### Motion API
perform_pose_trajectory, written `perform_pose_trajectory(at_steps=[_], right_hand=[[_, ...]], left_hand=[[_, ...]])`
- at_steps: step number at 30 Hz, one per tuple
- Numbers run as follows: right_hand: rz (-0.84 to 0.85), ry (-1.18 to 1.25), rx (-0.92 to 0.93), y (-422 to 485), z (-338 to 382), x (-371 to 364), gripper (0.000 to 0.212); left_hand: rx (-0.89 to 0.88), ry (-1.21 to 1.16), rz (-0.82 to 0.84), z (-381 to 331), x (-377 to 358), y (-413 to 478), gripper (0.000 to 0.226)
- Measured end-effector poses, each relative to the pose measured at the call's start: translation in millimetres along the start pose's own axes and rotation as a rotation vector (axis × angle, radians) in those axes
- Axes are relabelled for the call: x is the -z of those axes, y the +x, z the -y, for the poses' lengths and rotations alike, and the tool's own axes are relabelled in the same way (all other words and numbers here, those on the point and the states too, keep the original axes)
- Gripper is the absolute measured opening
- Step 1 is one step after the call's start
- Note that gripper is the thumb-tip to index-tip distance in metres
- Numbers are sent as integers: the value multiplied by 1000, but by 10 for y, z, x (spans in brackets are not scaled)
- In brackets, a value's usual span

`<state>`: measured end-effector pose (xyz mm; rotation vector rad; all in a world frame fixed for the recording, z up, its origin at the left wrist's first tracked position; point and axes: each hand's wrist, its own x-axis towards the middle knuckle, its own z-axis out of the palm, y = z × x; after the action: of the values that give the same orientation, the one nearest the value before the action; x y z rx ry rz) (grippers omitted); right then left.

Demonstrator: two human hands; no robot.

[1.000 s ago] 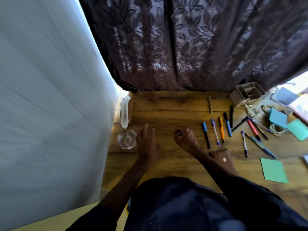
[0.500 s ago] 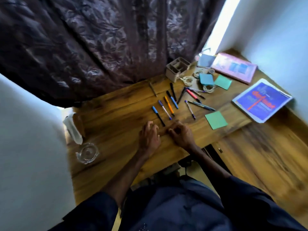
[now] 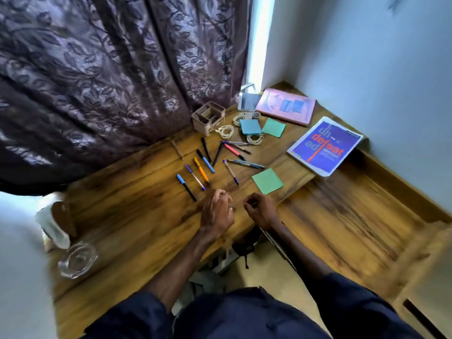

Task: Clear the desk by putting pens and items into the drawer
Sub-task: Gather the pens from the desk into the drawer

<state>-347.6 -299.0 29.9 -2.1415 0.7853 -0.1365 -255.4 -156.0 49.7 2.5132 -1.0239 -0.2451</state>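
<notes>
Several pens lie scattered on the wooden desk (image 3: 146, 216): a blue-capped pen (image 3: 186, 187), a purple one (image 3: 195, 177), an orange one (image 3: 201, 172), a red one (image 3: 234, 151) and others behind them. A green sticky note (image 3: 267, 181) lies to their right. My left hand (image 3: 217, 212) rests flat on the desk just in front of the pens, holding nothing. My right hand (image 3: 262, 211) sits beside it near the desk's front edge, fingers curled in with nothing visible in them. No drawer can be made out.
At the back stand a beige organizer (image 3: 208, 118), cable coils (image 3: 226, 130), blue (image 3: 250, 126) and green (image 3: 274, 127) notes, a pink book (image 3: 286, 106) and a blue book (image 3: 325, 148). A glass bowl (image 3: 77, 260) sits at the left edge. A lower wooden surface (image 3: 354, 216) lies to the right.
The view has swung to the right, bringing the books and the right wall into sight. My hands stay near the desk's front edge, and the right hand has drawn slightly away from the left.
</notes>
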Motion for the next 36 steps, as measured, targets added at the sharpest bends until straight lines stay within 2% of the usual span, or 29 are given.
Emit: perform_pose_trajectory(at_steps=[3, 7, 15, 24, 32, 36], right_hand=[[-57, 33, 9, 38, -135, 257, 5], [-47, 49, -2, 157, -279, 530, 4], [-34, 90, 3, 460, -334, 714, 2], [45, 22, 36, 966, -190, 384, 30], [208, -117, 84, 1375, 20, -66, 12], [268, -140, 113, 1524, 14, -130, 14]], left_hand=[[14, 23, 0, -315, -53, 93, 22], [42, 46, -17, -594, -155, 167, 18], [141, 56, 37, -634, -277, 329, 13], [254, -14, 23, -163, -251, 759, 13], [397, -138, -43, 424, -185, 994, 7], [416, -157, -81, 601, -46, 1072, 10]])
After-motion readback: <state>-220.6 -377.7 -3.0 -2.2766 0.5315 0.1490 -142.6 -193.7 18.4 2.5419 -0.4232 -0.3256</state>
